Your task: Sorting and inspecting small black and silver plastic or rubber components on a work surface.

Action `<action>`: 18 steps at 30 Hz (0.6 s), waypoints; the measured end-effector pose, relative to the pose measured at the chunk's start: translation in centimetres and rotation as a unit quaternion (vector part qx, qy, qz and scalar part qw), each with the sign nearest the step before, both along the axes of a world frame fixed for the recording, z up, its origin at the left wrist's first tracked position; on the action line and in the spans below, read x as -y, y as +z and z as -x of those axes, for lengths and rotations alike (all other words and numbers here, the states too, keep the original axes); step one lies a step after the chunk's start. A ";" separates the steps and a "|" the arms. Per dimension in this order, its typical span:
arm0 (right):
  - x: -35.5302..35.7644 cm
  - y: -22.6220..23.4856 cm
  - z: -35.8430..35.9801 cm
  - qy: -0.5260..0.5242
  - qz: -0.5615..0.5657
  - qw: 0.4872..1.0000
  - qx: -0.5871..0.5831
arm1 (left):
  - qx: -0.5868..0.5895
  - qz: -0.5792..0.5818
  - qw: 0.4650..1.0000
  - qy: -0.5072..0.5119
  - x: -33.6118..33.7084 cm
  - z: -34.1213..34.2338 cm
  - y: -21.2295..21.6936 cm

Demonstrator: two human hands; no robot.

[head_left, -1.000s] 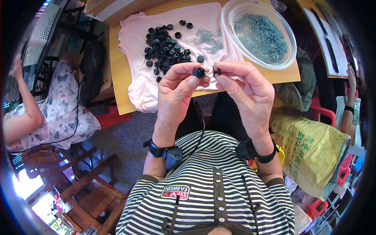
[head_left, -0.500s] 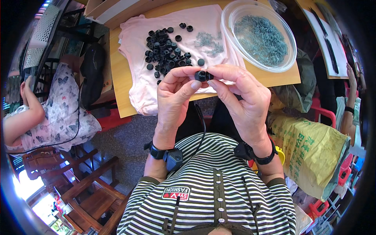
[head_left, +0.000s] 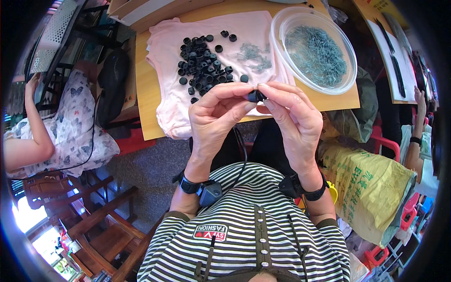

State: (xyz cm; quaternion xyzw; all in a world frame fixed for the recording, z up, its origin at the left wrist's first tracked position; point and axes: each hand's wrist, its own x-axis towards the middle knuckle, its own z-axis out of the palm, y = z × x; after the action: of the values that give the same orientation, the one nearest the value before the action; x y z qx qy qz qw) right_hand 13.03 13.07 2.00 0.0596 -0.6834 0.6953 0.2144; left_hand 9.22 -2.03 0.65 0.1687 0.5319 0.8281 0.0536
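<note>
The left hand (head_left: pixel 213 113) and right hand (head_left: pixel 299 117) pinch a black cap (head_left: pixel 256 96) between their fingertips, near the front edge of the desk (head_left: pixel 333 99). A pink cloth (head_left: pixel 164 44) bears more caps (head_left: pixel 202 66) and screws (head_left: pixel 255 56), beside a clear tub (head_left: pixel 352 56).

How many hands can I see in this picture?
4. The worker's left hand and right hand both hold a small black part; another person's hand is at far left, and a fourth hand, someone else's, is at far right. Others may be hidden.
</note>
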 end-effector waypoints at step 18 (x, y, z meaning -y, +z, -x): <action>-0.1 -0.3 0.4 -0.024 -0.124 0.991 -0.044 | 0.107 -0.034 0.994 -0.005 -0.3 -0.3 -0.3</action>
State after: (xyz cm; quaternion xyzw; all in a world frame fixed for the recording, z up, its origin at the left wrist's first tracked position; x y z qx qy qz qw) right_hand 12.59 13.17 1.72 0.0998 -0.7556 0.5966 0.2515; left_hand 9.56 -1.75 0.33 0.0831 0.4939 0.8587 0.1084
